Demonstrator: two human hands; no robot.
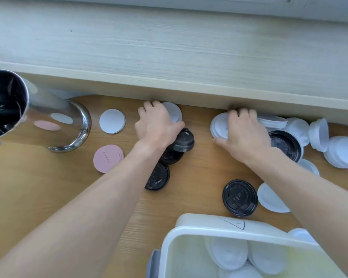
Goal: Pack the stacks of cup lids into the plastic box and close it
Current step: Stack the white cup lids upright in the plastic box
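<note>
Left hand [159,125]: my grip is curled on white lids [174,114], far behind the box [219,255].
Right hand [243,135]: pinching a white stack [219,125].
Do well: I should squeeze evenly, lift straight, keep stacks together.
Box: open, some lids already inside.

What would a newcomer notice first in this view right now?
Two bare arms reach to the table's far edge: the left hand covers white lids, the right hand another white stack. Black lids lie scattered between them. At bottom right an open plastic box already holds white lids.
</note>
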